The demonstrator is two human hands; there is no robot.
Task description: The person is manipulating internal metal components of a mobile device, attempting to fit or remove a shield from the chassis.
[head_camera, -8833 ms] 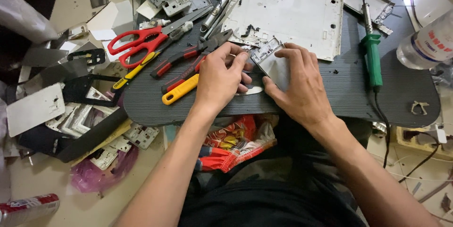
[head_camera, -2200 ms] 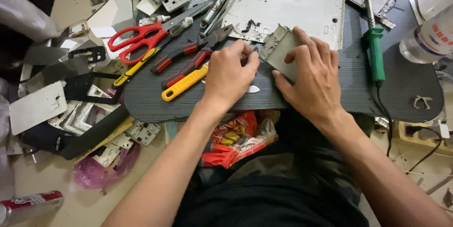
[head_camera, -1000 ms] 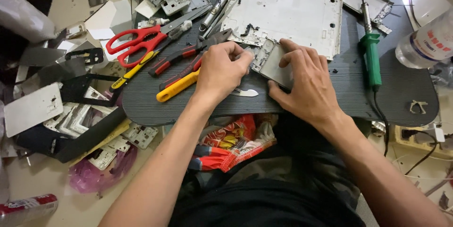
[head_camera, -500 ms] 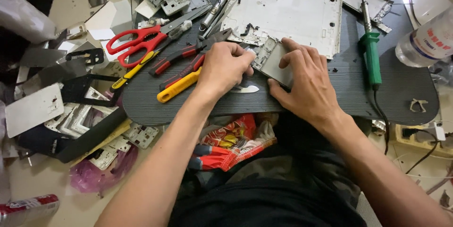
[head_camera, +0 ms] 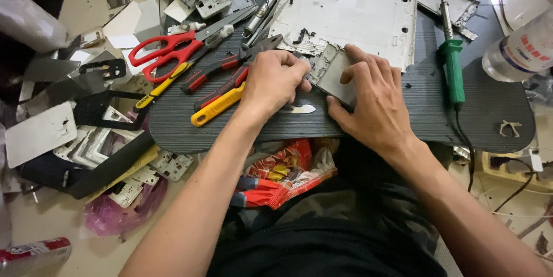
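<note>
1. Your right hand [head_camera: 374,101] is pressing flat on the small grey rectangular metal frame part [head_camera: 334,75], fingers spread over its right half, pinning it to the dark ribbed oval work board [head_camera: 357,121]. Compared with two seconds ago, you are holding the part lower and closer to the board's middle, no longer tilted up against the panel behind.
2. Your left hand [head_camera: 273,81] is curling closed at the part's left edge, fingertips working at it. Whether they are pinching a tool cannot be told; a small silver blade-like tip [head_camera: 299,109] is showing just below the knuckles.
3. The two hands are sitting close together, both on the same part, and have barely been shifting over the last half second: you are settling into fine work on the left edge.
4. The large white rectangular back panel [head_camera: 351,12] is lying just behind the part, touching or nearly so.
5. The yellow-handled screwdriver [head_camera: 216,107], red-handled pliers [head_camera: 213,72] and red-handled scissors [head_camera: 164,52] are lying left of your left hand, untouched.
6. The green-handled soldering iron [head_camera: 452,67] is lying to the right, well apart.
</note>
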